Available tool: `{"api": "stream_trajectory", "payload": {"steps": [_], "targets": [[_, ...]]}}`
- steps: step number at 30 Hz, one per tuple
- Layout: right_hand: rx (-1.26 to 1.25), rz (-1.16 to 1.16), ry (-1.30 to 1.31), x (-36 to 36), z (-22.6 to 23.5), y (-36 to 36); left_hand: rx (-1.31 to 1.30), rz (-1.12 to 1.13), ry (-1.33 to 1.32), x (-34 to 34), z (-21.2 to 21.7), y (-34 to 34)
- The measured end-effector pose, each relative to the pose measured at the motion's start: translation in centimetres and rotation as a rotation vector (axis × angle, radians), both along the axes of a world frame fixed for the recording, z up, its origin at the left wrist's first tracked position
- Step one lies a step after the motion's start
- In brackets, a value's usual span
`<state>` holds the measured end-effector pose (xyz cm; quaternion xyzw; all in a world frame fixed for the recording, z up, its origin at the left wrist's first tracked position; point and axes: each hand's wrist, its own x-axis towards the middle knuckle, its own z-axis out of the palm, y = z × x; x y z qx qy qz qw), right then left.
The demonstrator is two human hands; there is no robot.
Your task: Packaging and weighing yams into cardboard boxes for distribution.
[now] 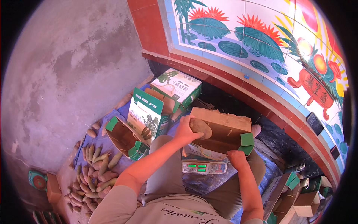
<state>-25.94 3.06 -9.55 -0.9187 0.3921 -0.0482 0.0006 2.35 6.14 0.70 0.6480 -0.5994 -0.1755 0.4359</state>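
Observation:
My left hand point(188, 130) is closed around a brown, soil-covered radish point(200, 129), held at the left end of an open cardboard box point(223, 120). With its fingers closed over the box's front rim, my right hand point(237, 158) is beside a green corner flap point(246, 139). Under the box's front side stands a digital scale point(204, 167) with green lit displays. What lies deep inside the box is partly hidden from me. My knees are on both sides of the box and scale.
At the left, a heap of long greenish-brown radishes point(95, 183) lies on a blue sheet point(93, 143). Open green-and-white cartons point(147, 112) and another white-topped carton point(178, 85) stand ahead. More boxes point(285, 198) are at the right, below a tiled wall point(238, 41).

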Motion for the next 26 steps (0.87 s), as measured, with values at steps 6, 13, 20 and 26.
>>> {"api": "stream_trajectory", "payload": {"steps": [6, 13, 20, 26], "targets": [[-0.033, 0.077, -0.046, -0.1, 0.3, -0.2, 0.172, -0.049, -0.135, -2.2, -2.5, -2.1], [-0.056, 0.122, -0.118, -0.2, 1.0, -0.6, 0.339, -0.167, -0.251, -3.2, -3.4, -2.5], [-0.033, 0.048, -0.141, 0.1, 0.7, -0.9, 0.449, -0.238, -0.335, -3.4, -6.3, -2.8], [-0.001, 0.05, -0.162, 0.2, 0.4, -0.8, 0.513, -0.233, -0.315, -3.0, -7.2, -2.6]]}}
